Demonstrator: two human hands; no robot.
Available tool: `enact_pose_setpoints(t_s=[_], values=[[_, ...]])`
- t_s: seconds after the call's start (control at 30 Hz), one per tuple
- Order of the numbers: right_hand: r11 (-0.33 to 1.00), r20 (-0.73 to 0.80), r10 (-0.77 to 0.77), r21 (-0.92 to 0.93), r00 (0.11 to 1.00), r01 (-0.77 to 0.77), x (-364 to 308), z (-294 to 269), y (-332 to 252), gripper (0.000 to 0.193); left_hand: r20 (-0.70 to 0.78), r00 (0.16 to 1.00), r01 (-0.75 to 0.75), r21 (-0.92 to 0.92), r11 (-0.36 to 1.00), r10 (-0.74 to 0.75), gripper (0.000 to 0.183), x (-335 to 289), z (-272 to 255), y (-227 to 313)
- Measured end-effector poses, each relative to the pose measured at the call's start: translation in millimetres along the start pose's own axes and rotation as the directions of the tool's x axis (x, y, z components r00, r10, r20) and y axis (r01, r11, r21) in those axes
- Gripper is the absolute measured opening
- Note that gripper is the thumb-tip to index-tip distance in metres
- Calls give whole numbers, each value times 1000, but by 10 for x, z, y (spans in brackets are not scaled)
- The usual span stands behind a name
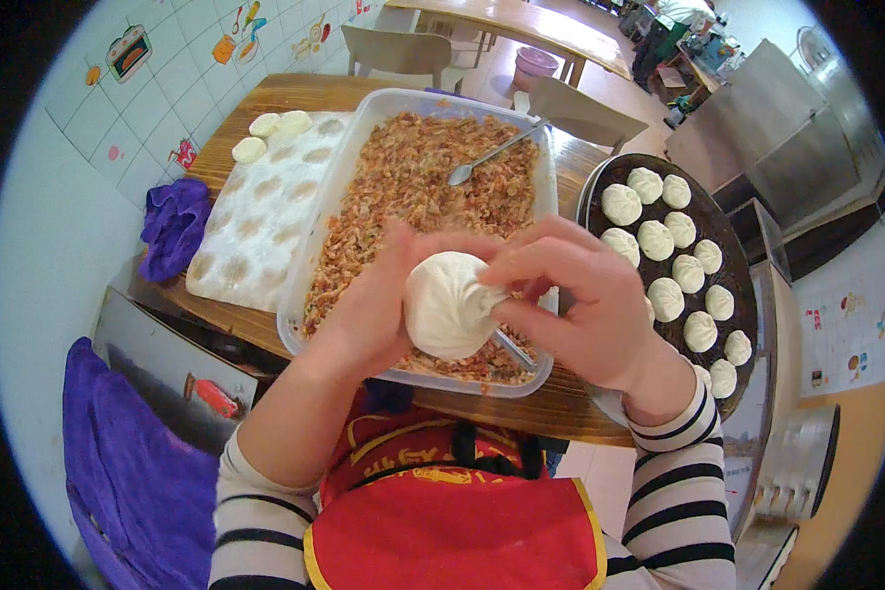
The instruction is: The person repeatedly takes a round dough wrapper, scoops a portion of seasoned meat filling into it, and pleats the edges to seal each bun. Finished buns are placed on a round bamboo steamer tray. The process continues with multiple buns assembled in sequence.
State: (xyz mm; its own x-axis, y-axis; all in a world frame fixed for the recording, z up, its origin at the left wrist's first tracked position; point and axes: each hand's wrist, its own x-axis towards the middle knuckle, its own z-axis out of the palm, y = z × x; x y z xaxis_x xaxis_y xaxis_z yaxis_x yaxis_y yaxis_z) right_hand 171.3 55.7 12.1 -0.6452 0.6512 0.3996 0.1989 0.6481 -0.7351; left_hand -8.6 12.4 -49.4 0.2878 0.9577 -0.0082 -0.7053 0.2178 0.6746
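Note:
A round white stuffed bun [444, 307] with gathered pleats is held over the plastic tub [295, 324] of chopped, reddish-brown filling [413, 167]. My left hand [364, 305] cups the bun from its left side, the fingers partly hidden behind it. With thumb and fingertips, my right hand [580, 295] pinches the pleated dough at the bun's right side. A metal spoon [497, 152] lies in the filling at the tub's far right. Part of a metal utensil [514, 352] shows just below the bun, its other end hidden.
On the left, three dough wrappers [251, 149] lie on a floured board [256, 231] beside a purple cloth [175, 226]. A dark round pan [693, 187] on the right holds several pleated buns [656, 239]. Chairs [403, 54] stand beyond the table; a person [664, 29] is far off.

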Motion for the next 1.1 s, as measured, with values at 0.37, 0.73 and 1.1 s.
enact_pose_setpoints(t_s=[0.37, 0.73, 1.1], values=[[1000, 132, 8, 8, 991, -9, 43, -19, 64, 21, -214, 973, -7, 361, 933, 90, 57, 56, 63, 54], [776, 229, -399, -432, 888, 460, 23, 49, 78, 19, -253, 968, 112, 428, 897, 0, 58, 37, -46, -61], [919, 87, -356, -150, 931, 365, 91, -76, 176, 14, -95, 995, 13, -8, 1000, -14, 79, 20, 169, -102]])
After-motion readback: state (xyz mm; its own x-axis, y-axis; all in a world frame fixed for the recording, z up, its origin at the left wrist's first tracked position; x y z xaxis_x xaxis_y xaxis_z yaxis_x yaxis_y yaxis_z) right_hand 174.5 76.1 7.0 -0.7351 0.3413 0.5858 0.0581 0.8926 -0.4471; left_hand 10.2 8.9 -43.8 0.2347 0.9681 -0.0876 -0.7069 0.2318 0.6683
